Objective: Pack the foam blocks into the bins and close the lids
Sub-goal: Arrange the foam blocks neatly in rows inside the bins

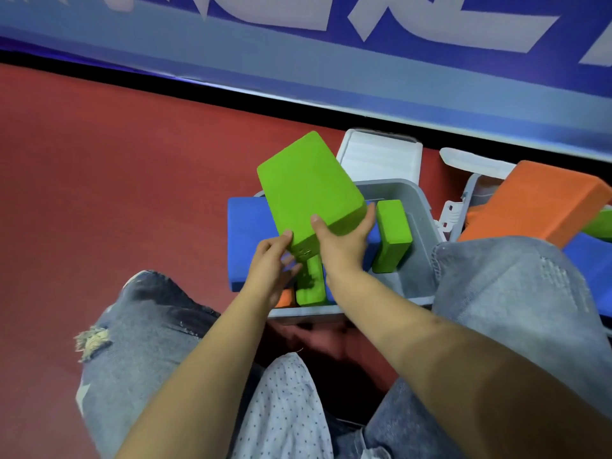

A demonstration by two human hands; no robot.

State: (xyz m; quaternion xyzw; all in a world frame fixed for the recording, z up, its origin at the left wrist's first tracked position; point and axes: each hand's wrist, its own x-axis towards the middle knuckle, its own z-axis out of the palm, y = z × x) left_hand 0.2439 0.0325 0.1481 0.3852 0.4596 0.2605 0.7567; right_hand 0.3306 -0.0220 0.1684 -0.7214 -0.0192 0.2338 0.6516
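A large green foam block point(308, 187) is held tilted above the grey bin point(420, 207). My right hand point(341, 240) grips its near end, thumb on top. My left hand point(271, 263) touches the same end from the left with its fingertips. Inside the bin a second green block point(392, 235) stands on edge at the right, a third green block point(309, 283) lies at the near side, and a small orange piece point(284, 298) shows beside it. A blue block point(248, 240) rests across the bin's left rim. The bin's white lid point(381, 154) stands open behind it.
A second bin point(473, 190) at the right holds a big orange block point(536, 200), with blue and green blocks partly hidden under it. My knees in torn jeans frame the bin on both sides. Red floor stretches to the left; a blue banner wall runs along the back.
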